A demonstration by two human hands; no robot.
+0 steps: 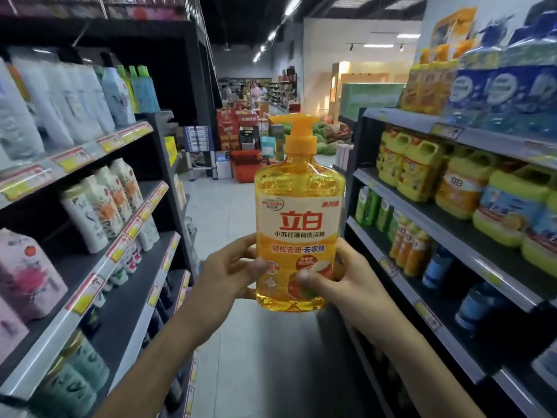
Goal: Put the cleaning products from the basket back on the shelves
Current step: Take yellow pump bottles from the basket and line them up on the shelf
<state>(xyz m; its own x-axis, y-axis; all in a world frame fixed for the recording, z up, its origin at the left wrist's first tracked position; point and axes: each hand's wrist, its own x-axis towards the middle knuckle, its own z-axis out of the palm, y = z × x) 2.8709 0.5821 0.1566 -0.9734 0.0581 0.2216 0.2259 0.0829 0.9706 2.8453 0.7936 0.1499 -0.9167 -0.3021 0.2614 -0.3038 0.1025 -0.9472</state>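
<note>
Dish soap bottle (298, 212) was gripped upright by left hand (229, 268) and right hand (340, 277), not yet on the right shelves (446, 220).

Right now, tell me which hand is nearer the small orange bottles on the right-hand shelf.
Right. The right hand grips the yellow pump bottle on the side facing the small orange bottles; the left hand holds the bottle's far side, further from them.
</note>
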